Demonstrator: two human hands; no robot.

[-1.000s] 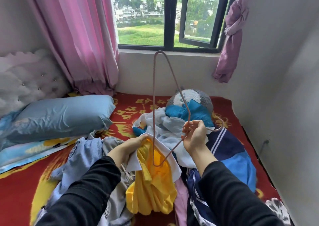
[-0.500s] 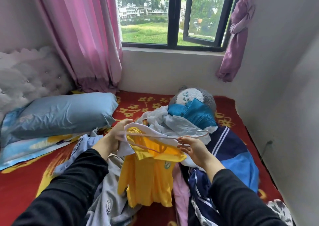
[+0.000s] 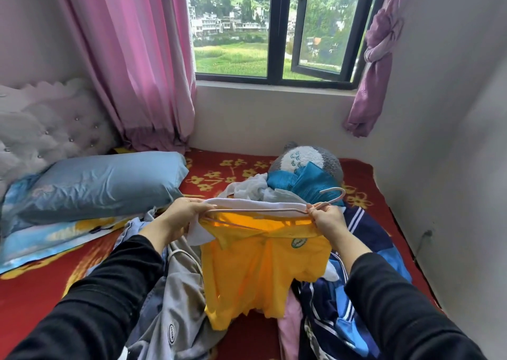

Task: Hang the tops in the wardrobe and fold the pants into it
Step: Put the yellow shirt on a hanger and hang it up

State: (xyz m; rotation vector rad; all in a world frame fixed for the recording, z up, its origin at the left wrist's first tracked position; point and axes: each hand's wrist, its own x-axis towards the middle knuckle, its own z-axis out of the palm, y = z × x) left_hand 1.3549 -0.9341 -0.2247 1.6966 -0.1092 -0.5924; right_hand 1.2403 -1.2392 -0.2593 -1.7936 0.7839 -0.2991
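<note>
A yellow top (image 3: 263,271) with a white collar and a small round badge hangs in front of me over the bed. A pale pink wire hanger (image 3: 263,210) lies level across its neck opening, hook pointing right. My left hand (image 3: 181,217) grips the top's left shoulder and the hanger's left end. My right hand (image 3: 327,218) pinches the hanger at the base of its hook. Under the top lies a heap of clothes: grey pants (image 3: 175,304), a navy and blue striped jacket (image 3: 365,252), white cloth (image 3: 247,189) and a teal garment (image 3: 301,181).
The heap sits on a red flowered bedspread (image 3: 41,282). A blue pillow (image 3: 104,181) lies at the left by a tufted headboard (image 3: 41,129). A grey plush toy (image 3: 310,153) is behind the heap. White wall (image 3: 452,167) at the right; window and pink curtains (image 3: 131,57) ahead.
The hanger swung down from upright to level and now sits in the yellow top's neck. Both hands lifted the top, which spread out and hangs flatter.
</note>
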